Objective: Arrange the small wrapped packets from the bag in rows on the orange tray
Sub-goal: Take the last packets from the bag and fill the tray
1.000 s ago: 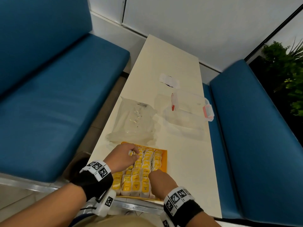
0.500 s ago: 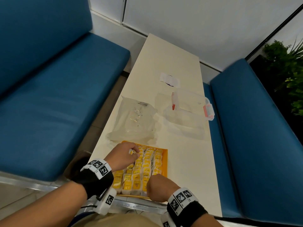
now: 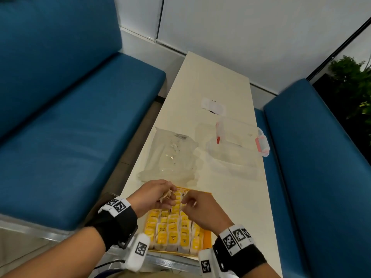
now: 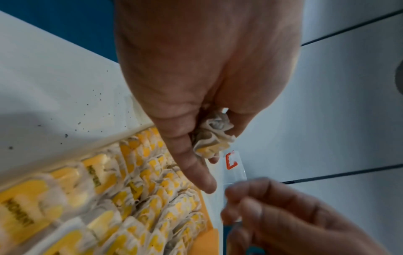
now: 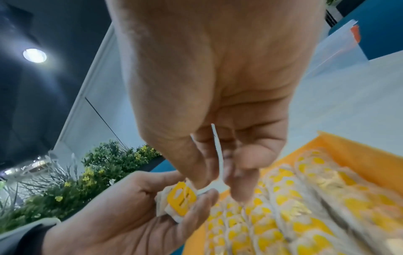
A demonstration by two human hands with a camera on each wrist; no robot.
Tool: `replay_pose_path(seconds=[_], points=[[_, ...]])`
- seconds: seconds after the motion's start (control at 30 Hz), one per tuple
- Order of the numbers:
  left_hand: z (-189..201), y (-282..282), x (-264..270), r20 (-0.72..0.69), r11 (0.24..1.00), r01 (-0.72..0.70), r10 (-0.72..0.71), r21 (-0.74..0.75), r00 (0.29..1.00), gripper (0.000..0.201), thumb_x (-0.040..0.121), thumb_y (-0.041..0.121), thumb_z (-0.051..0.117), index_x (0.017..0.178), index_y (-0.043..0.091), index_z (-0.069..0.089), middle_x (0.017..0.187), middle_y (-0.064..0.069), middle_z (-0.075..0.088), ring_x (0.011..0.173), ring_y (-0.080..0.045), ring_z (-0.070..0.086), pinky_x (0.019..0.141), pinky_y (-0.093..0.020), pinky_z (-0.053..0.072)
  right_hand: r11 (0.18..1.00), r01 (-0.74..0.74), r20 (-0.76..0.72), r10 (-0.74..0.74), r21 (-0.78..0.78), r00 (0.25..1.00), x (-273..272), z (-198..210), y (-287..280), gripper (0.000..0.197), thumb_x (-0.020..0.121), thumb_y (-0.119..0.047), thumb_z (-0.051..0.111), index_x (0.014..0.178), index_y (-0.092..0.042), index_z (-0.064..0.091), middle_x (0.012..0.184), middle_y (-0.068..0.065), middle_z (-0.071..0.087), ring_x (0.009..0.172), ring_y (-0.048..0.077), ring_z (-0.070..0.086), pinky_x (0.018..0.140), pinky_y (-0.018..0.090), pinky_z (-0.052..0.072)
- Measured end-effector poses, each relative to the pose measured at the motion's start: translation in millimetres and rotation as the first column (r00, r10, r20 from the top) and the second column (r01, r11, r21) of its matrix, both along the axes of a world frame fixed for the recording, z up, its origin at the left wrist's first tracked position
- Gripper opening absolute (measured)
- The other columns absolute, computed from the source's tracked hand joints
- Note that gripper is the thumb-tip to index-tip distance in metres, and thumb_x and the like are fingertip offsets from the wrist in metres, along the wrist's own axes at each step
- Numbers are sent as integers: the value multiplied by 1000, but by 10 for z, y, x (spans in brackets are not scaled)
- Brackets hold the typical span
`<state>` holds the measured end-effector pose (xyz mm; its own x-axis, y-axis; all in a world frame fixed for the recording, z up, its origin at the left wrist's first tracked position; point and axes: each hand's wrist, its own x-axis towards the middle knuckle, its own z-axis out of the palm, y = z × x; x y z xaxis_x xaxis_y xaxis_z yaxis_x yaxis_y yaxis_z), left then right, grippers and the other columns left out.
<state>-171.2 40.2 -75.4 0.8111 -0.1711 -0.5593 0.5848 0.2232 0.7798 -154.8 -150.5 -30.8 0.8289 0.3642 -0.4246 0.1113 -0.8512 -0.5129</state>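
The orange tray [image 3: 207, 238] lies at the table's near end, filled with rows of small white packets with yellow labels [image 3: 172, 231]. Above its far end my left hand [image 3: 170, 194] grips a small bunch of packets [image 4: 212, 136]; their yellow label faces the right wrist view [image 5: 182, 195]. My right hand [image 3: 185, 199] meets it and pinches the thin white edge of a packet [image 5: 219, 155] between thumb and fingers. The clear plastic bag [image 3: 170, 157] lies flat just beyond the tray.
A clear lidded box with red latches [image 3: 236, 145] stands right of the bag, and a small white wrapper [image 3: 213, 106] lies farther back. Blue benches [image 3: 70, 137] flank the narrow cream table [image 3: 230, 197]. A green plant [image 3: 351, 87] is at the far right.
My right hand left the tray's near right corner and rose to meet the left hand over the far end. The left hand lifted slightly with its packets.
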Motion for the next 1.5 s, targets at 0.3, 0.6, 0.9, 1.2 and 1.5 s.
replay_pose_path(seconds=[0.3, 0.6, 0.9, 1.2, 1.5], points=[[30, 57, -37, -93, 958, -124, 103, -257, 990, 34, 108, 12, 41, 116, -1, 71, 117, -24, 72, 96, -31, 70, 103, -53, 52, 955, 37, 97, -68, 294, 993, 23, -72, 377, 30, 84, -13, 71, 108, -29, 69, 106, -7, 55, 81, -8, 56, 72, 5, 43], [85, 228, -56, -40, 971, -48, 39, -233, 998, 29, 108, 18, 44, 122, 5, 67, 119, -21, 72, 109, -38, 71, 85, -42, 62, 899, 145, -15, -152, 414, 988, 173, -77, 413, 15, 84, -11, 73, 83, -26, 73, 84, -1, 71, 72, 9, 69, 67, 24, 55], [30, 347, -98, 81, 971, 41, -22, -234, 996, 44, 78, 33, 85, 117, 16, 72, 107, -10, 72, 98, -26, 69, 76, -32, 56, 876, 210, -75, -197, 433, 978, 234, 36, 423, 7, 87, -14, 69, 86, -19, 67, 80, 3, 66, 59, 25, 72, 50, 25, 46], [-45, 330, -47, 128, 995, -37, 48, -93, 991, 19, 81, 11, 82, 98, 12, 73, 98, -22, 71, 79, -22, 66, 59, -26, 52, 836, 289, -134, -257, 467, 957, 267, 89, 427, 5, 87, -6, 68, 87, -11, 66, 82, 5, 66, 64, 22, 70, 51, 32, 50], [-11, 311, -18, 101, 976, -111, 131, -185, 986, 15, 89, 3, 72, 104, 1, 70, 92, -20, 73, 83, -25, 72, 63, -26, 59, 865, 240, -99, -219, 441, 971, 196, 76, 424, 16, 79, -14, 76, 94, -20, 72, 90, -1, 72, 67, 13, 70, 66, 30, 59]])
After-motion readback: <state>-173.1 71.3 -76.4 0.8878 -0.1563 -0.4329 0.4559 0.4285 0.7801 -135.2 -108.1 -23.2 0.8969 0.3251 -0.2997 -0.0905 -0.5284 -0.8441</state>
